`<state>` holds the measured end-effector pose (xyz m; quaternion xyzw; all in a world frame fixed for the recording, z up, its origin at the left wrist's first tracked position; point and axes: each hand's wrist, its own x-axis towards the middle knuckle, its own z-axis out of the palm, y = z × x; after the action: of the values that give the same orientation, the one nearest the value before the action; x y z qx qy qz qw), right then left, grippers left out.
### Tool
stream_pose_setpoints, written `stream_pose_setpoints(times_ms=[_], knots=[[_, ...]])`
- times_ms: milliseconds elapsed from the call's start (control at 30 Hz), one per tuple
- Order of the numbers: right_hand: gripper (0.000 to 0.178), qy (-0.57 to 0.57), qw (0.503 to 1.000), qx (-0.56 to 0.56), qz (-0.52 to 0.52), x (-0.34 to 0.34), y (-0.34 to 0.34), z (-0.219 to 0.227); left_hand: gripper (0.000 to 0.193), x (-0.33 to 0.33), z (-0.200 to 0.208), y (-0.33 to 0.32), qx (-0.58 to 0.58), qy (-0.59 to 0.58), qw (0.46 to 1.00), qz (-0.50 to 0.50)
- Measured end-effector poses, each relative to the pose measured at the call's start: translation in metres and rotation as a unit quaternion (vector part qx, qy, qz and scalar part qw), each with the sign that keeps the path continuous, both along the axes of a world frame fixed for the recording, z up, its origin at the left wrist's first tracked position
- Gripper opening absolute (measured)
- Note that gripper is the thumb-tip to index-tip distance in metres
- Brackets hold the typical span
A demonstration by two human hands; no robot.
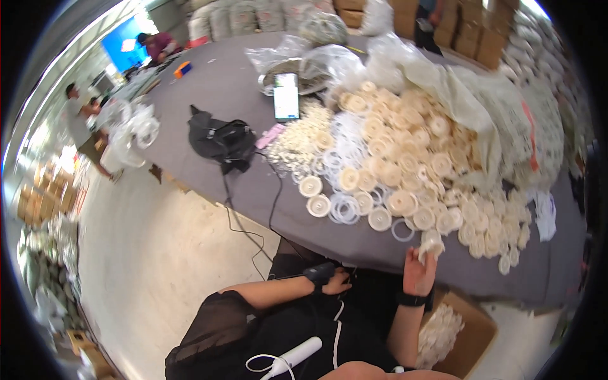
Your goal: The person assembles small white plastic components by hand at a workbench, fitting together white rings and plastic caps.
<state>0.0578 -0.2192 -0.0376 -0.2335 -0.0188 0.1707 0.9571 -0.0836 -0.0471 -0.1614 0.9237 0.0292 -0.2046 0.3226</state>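
My right hand [419, 277] is raised at the table's near edge, its fingers closed around a cream round plastic part [432, 242]. Just beyond it lies the front of a large heap of similar cream round plastic parts [405, 139]. Clear plastic rings [344, 209] lie among them, with one single ring [403, 230] close to my right fingers. My left hand [336, 282] rests low against my dark clothes below the table edge, fingers loosely laid out and holding nothing.
A lit phone [286, 96] stands behind small white pieces [297, 140]. Left of it sits a black bag [221, 136] with cables. A large woven sack [506, 120] backs the heap. Below my right arm is a cardboard box [472, 329] of pale pieces. People work farther off.
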Motion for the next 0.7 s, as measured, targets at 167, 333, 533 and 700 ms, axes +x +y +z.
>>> stream_pose_setpoints(times_ms=[167, 333, 533, 700], knots=[[0.018, -0.049, 0.998, 0.013, 0.029, -0.011, -0.003, -0.001, 0.050, 0.051, -0.023, -0.005, 0.051, 0.075, 0.994, -0.063], [0.019, -0.087, 0.996, 0.006, 0.036, -0.012, -0.005, 0.007, 0.041, 0.064, -0.090, 0.003, 0.033, 0.021, 0.999, -0.010], [0.016, 0.002, 1.000, 0.011, -0.017, -0.010, -0.024, 0.007, 0.040, 0.097, -0.085, 0.024, 0.012, -0.006, 0.999, -0.034], [0.019, -0.034, 0.999, 0.009, -0.020, -0.003, -0.032, 0.008, 0.039, 0.105, -0.070, 0.089, 0.015, -0.032, 0.999, 0.019]])
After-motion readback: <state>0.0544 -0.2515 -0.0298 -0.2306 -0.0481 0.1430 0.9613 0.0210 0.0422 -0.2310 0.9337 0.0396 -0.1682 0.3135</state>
